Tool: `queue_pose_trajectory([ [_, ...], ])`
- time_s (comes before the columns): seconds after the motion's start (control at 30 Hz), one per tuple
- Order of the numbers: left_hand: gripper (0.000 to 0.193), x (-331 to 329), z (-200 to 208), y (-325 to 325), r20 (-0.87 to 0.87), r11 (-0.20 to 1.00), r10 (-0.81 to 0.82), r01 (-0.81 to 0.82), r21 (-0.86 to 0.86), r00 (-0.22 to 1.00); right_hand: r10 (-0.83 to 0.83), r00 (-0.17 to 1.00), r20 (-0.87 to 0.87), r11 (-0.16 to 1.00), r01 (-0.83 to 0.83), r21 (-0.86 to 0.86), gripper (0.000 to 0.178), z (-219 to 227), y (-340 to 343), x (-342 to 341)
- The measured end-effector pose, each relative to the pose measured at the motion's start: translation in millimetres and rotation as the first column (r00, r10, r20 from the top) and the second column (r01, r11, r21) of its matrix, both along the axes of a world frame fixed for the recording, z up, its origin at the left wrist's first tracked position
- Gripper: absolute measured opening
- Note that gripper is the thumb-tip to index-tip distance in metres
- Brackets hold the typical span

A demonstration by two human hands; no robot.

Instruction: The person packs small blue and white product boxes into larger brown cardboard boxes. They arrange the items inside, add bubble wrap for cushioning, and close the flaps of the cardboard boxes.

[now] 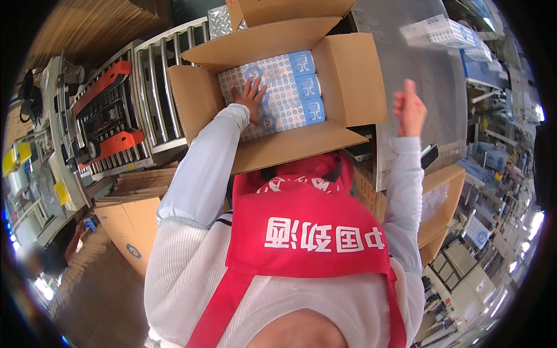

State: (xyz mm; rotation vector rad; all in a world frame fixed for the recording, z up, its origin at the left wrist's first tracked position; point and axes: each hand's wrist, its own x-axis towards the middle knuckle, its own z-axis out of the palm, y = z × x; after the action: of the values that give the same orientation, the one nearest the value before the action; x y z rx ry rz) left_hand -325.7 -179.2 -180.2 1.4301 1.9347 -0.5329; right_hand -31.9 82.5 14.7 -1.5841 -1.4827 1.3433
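Observation:
An open cardboard carton (357, 78) stands in front of me with its flaps folded outward. Inside it lie white-and-blue printed packs (284, 93), side by side, with blue ends toward the right. My left hand (250, 101) rests on top of these packs, its fingers spread and nothing in its grip. Over the metal table to the right of the carton hangs my right hand (409, 110), one finger stretched out and the others loosely curled. I see no object in it. Farther along that table lies another white-and-blue pack (449, 33), its left end blurred.
A roller conveyor (168, 81) with orange-red guides (119, 142) runs at the left. Stacked flat cardboard (98, 29) stands at the far left. An open carton (444, 203) with clear plastic is beside my right arm. Another person (55, 252) is at the lower left.

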Motion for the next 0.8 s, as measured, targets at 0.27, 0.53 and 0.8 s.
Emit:
queue_pose_trajectory([
  [0.27, 0.124, 19.8, 21.7, 10.7, -0.128, 0.993, -0.039, 0.052, 0.106, 0.991, -0.763, 0.622, 0.177, 0.598, 0.575, 0.558, 0.061, -74.4, 80.2, 420.6],
  [0.53, 0.028, 51.2, 3.4, 53.2, -0.041, 0.837, 0.378, -0.322, 0.443, 0.925, -0.344, 0.241, 0.908, 0.939, 0.082, 0.334, 0.055, -122.2, 205.4, 560.3],
  [0.8, 0.021, 180.4, 177.0, 278.1, 0.211, 0.471, 0.102, -0.234, 0.850, 0.972, 0.239, 0.716, 0.656, 0.359, -0.693, 0.625, 0.086, -21.5, 448.9, 133.7],
])
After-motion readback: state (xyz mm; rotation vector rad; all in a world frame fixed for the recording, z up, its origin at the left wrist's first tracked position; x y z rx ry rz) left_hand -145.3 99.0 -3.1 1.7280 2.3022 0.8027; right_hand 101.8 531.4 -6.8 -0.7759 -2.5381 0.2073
